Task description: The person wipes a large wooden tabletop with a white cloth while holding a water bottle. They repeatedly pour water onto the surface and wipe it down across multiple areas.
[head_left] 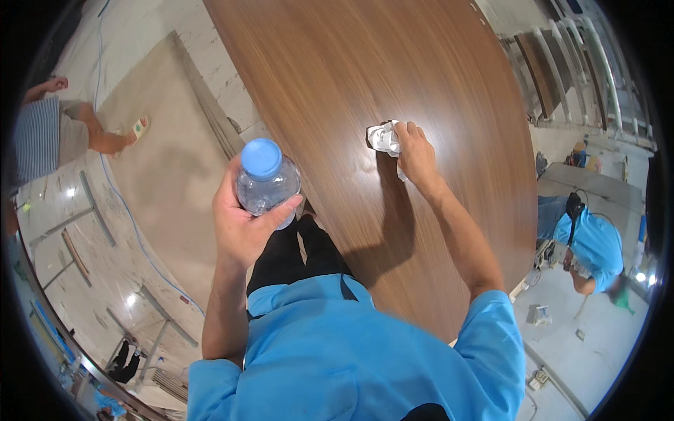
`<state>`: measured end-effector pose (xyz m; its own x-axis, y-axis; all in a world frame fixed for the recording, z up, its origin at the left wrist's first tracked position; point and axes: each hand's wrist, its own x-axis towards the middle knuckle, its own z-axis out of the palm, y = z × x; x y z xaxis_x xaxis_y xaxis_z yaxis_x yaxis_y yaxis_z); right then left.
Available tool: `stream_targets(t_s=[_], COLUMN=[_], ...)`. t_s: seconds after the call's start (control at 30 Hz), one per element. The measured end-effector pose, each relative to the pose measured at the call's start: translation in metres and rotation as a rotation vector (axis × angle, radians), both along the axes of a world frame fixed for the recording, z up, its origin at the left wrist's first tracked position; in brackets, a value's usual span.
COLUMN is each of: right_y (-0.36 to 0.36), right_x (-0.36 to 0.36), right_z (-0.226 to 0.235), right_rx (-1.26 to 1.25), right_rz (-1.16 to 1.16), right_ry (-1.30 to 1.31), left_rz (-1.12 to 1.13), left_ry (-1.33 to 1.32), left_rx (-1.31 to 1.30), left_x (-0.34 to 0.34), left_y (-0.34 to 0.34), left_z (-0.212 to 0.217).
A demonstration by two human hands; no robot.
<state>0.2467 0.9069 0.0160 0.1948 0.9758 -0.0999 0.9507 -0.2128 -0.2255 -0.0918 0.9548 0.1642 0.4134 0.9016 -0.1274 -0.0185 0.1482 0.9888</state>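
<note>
White wad (383,138), crumpled, at the fingertips of my right hand (419,160), which pinches it over the brown table (330,77); contact I can't tell | clear bottle (270,192), left of that hand: my left hand (237,228) curls around its body, blue cap (262,158) upward | well right of my right hand I see a co-worker (595,242) in blue

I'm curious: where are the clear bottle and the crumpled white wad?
Clear bottle (262,194): head view, on its transparent side.
White wad (384,138): head view, on its crumpled middle.
</note>
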Motion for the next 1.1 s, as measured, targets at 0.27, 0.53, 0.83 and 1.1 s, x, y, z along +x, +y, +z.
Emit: stream_targets(t_s=[0.27,0.53,0.83,1.1], right_y=[0.014,0.019,-0.049,-0.034], right_x=[-0.002,-0.014,0.007,0.008], right_z=[0.003,0.001,0.012,0.009], right_rx=[0.154,0.223,-0.202,-0.236], right_rz=[-0.054,-0.005,-0.367,-0.404], right_ry=[-0.017,-0.009,0.190,0.206], left_rz=[-0.029,-0.040,-0.009,-0.043], left_ry=[0.039,0.079,0.040,-0.017], left_rx=[0.002,0.081,-0.011,0.012], left_x=[-0.004,-0.008,0.001,0.005], left_y=[-0.003,-0.006,0.000,0.007], left_z=[0.002,0.003,-0.002,0.002])
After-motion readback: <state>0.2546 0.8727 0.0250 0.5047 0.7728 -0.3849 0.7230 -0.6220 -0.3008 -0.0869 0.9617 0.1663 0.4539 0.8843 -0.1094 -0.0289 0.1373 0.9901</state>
